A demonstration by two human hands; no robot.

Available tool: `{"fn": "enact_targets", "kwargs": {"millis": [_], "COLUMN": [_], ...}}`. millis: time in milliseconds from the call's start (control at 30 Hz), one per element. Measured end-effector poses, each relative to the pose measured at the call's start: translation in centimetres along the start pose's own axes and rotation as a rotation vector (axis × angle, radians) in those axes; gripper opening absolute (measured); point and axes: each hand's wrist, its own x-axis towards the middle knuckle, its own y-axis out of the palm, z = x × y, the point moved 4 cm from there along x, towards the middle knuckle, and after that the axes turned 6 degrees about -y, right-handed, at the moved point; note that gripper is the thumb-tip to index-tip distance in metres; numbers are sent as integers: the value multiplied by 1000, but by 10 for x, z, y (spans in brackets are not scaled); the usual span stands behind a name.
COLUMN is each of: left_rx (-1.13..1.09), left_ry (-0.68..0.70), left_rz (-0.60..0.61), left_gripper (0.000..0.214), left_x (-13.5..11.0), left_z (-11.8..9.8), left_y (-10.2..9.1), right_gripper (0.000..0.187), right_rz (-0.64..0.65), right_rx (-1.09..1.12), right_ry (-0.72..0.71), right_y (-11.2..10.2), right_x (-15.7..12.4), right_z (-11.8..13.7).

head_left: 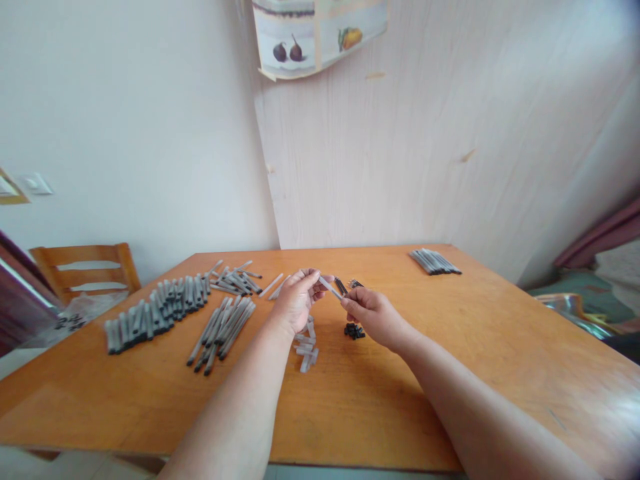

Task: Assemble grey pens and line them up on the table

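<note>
A whitish translucent pen barrel point(330, 287) slants between my two hands above the middle of the table. My left hand point(301, 297) pinches its upper left end between thumb and fingers. At the lower right end, the closed fingers of my right hand point(373, 312) grip it; whether they hold a small part too is hidden. Just below my right hand lies a small pile of black plugs point(355, 331). Clear pen caps point(306, 350) are scattered under my left wrist. Behind the hands are dark thin refills point(341, 285), partly covered.
Rows of grey pens with black ends point(160, 310) line the table's left side, with a bundle point(223, 330) nearer and a loose heap point(237, 280) behind. Another pen stack point(435, 261) lies at the back right. A wooden chair point(85, 267) stands beyond the left edge.
</note>
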Motion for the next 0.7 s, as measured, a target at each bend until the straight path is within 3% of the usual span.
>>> {"fn": "enact_targets", "kwargs": {"millis": [367,533,700], "left_rx": [-14,-42,-96], "left_ry": [16,33,-16], "left_rz": [-14,-76,-17], "left_gripper": [28,26,21], "left_x": [1,2,4], "left_z": [0,0,-2], "left_y": [0,-5,-8], "right_gripper": [28,24,21], "right_rz": [18,-78,-99], "right_rx": [-4,54,30], "right_ry": [-17,-56,-24], "right_y": [2,1,-3], "right_x": [1,2,3], "right_z": [-6,-8,-7]}}
